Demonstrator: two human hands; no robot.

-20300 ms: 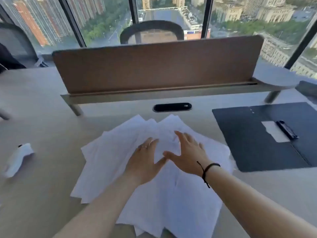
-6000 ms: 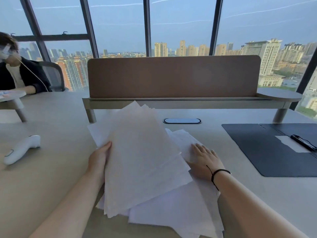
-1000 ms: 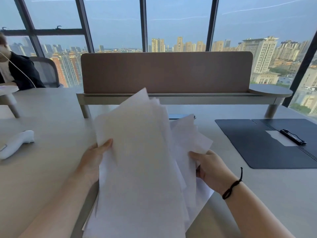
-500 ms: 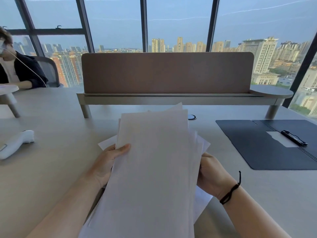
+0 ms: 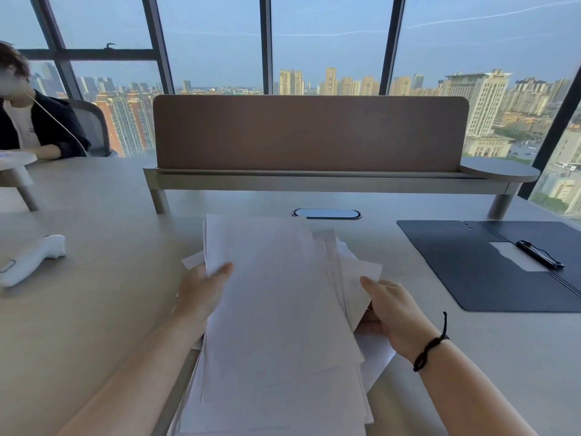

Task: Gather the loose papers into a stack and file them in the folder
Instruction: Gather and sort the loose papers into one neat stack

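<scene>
white papers [image 5: 276, 309] lifted off the desk [image 5: 94, 309], long axis running away from me. left hand [image 5: 201, 294] clamps their left edge, right hand [image 5: 393, 309] their right edge. open folder [image 5: 471, 272] lies flat to my right, nearer the right hand; i'd swing the papers that way.

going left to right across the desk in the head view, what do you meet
white handheld device → left hand → papers → right hand → open dark folder → black clip inside the folder
</scene>
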